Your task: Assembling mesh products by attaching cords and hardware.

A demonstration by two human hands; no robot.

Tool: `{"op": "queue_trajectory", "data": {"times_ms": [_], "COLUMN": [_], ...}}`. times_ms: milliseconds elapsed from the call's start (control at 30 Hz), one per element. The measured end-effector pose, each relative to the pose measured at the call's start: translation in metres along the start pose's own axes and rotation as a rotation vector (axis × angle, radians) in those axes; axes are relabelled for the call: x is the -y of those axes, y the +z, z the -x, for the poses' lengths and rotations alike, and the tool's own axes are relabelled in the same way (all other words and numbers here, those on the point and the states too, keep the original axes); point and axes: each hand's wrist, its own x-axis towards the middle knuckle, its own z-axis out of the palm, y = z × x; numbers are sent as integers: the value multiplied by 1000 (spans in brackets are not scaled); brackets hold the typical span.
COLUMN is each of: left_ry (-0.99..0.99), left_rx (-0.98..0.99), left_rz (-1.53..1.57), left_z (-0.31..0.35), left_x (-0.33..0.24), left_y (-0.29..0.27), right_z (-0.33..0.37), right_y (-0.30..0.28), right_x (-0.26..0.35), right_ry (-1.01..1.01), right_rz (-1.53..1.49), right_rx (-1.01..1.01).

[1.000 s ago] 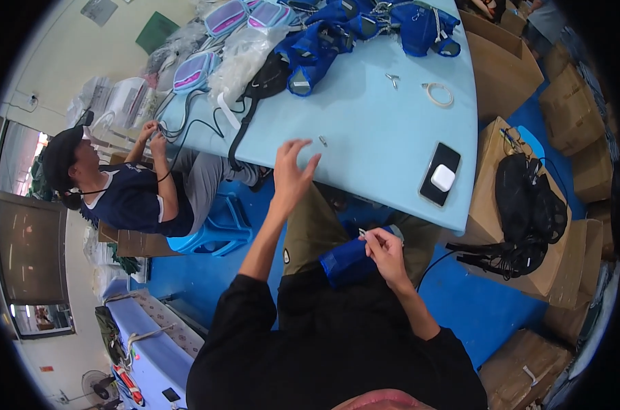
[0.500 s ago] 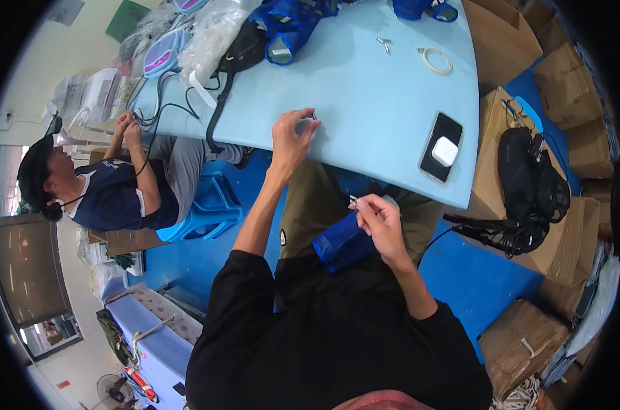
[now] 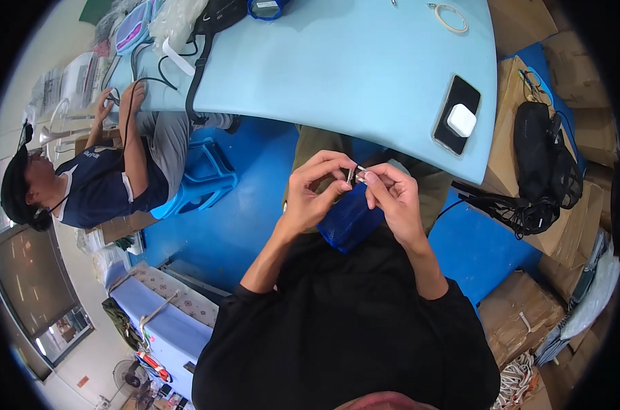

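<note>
Both my hands meet over my lap, just off the table's near edge. My left hand [image 3: 313, 195] pinches a small silver metal piece [image 3: 350, 177] between thumb and forefinger. My right hand [image 3: 396, 198] pinches a small pale fitting [image 3: 361, 169] beside it, too small to make out fully. The two pieces are close together; whether they touch I cannot tell. Below my fingers hangs a blue mesh pouch [image 3: 351, 222], partly hidden by my hands. It seems joined to what my right hand holds.
On the light blue table [image 3: 324, 75] are a phone [image 3: 453, 102] with a white case [image 3: 462, 121] on it, a pale coiled ring [image 3: 451, 18] and a black strap [image 3: 199, 68]. A seated co-worker [image 3: 108, 178] handles cords at left. Cardboard boxes [image 3: 522, 314] stand at right.
My left hand has come back from the table to my right hand, bringing a small metal piece. My right hand has risen slightly with the pouch. The view has shifted.
</note>
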Motion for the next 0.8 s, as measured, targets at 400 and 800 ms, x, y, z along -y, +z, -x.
{"op": "queue_trajectory", "data": {"times_ms": [400,800], "left_ry": [-43,-25], "left_rx": [-61,-134], "left_rz": [368,347], "left_z": [1,1], "left_x": [19,28], "left_y": [17,23], "right_z": [1,-3], "right_y": [1,-1], "right_x": [-1,0], "right_ry": [-19,-8], "right_rz": [63,101], "right_rx": [0,-20]}}
